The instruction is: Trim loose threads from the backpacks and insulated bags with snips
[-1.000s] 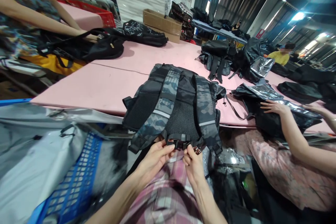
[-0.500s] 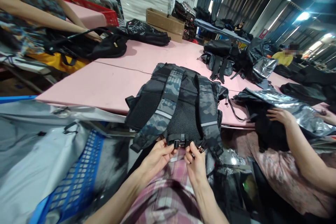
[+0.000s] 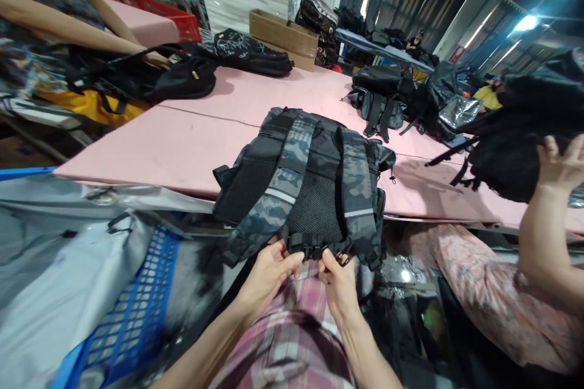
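- The camouflage backpack (image 3: pixel 317 197) lies on the pink table (image 3: pixel 182 140), padded back facing up, its near end jutting past the table's edge toward the person.
- Both shoulder straps (image 3: pixel 289 173) are in place, running down the backpack's back, one on each side of the mesh.
- At the backpack's near end, the left hand (image 3: pixel 271 270) pinches one side of a black buckle (image 3: pixel 312 251) between thumb and fingers, and the right hand (image 3: pixel 338 282) pinches the other side.
- The buckle's two halves appear to meet, so the fastening looks nearly or fully done; the view is too small to tell whether they are locked.
- What is left, as a judgement: confirming that the buckle is seated and letting go of it, since neither hand has released it.
- To the right of the backpack, a co-worker's hand (image 3: pixel 563 164) is against a black bag (image 3: pixel 506 161).
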